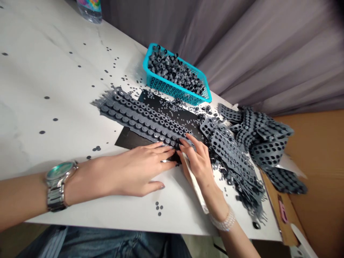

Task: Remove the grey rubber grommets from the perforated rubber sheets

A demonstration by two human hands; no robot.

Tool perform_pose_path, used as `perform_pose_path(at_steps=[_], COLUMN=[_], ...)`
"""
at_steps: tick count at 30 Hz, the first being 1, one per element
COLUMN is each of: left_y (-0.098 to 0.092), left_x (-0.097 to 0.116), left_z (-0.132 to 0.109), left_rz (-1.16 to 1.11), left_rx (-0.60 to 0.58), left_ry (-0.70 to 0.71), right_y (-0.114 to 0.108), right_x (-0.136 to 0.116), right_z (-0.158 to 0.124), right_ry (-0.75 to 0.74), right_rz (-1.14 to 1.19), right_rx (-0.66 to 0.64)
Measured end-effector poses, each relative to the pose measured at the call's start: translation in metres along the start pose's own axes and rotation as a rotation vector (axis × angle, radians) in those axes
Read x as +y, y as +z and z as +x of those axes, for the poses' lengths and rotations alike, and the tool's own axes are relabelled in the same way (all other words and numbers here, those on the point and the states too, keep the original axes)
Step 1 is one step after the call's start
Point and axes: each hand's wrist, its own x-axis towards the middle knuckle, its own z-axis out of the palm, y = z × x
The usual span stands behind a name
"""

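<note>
A grey rubber sheet [139, 116] with rows of round moulded parts lies slantwise on a black mat [129, 139]. My left hand [134, 170], a watch on its wrist, lies with fingers outstretched, its fingertips at the sheet's near edge. My right hand [197, 157] is closed around a white, stick-like tool [195, 184] at the sheet's right end. The tool's tip is hidden under my fingers. Right of this hand lie grey sheets full of punched holes [228, 143].
Behind the sheet stands a turquoise basket [174, 86] heaped with small grey ring-shaped parts. Small dark discs [158, 206] are scattered over the white table [67, 132]. More holed sheets [268, 139] pile up by a cardboard box [319, 161]. A pink cutter [282, 209] and a bottle [91, 10] lie farther out.
</note>
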Motion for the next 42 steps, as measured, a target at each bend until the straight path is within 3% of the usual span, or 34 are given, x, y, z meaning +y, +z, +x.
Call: perform_pose_path(at_steps=[4, 10, 12, 18, 23, 33, 35, 39, 42], left_y=[0.001, -0.001, -0.002, -0.001, 0.001, 0.002, 0.003, 0.001, 0.000], left_x=[0.000, 0.000, 0.001, 0.000, -0.001, -0.001, -0.001, 0.000, 0.000], left_z=[0.000, -0.001, -0.002, -0.001, -0.001, 0.000, 0.000, 0.000, -0.001], left_rz=[-0.014, 0.009, 0.018, 0.026, 0.002, -0.009, -0.016, -0.006, 0.001], left_rx=[0.007, -0.026, -0.030, -0.049, 0.016, 0.011, 0.022, 0.018, -0.003], left_ry=[0.000, -0.010, -0.014, -0.005, 0.015, 0.015, 0.010, 0.001, 0.002], right_y=[0.002, -0.001, -0.005, -0.010, -0.008, -0.009, -0.007, -0.002, -0.002], right_x=[0.002, 0.010, 0.008, -0.009, -0.009, -0.010, -0.008, 0.002, 0.004], right_z=[-0.001, -0.004, -0.006, -0.011, -0.012, -0.008, -0.010, -0.016, -0.016], right_ry=[0.027, 0.414, 0.405, 0.121, 0.060, -0.061, -0.008, 0.285, 0.343], right_rz=[-0.023, -0.045, -0.013, 0.069, 0.065, 0.003, -0.024, -0.114, -0.094], right_rx=[-0.050, 0.087, 0.112, 0.075, 0.055, -0.033, -0.036, 0.074, 0.118])
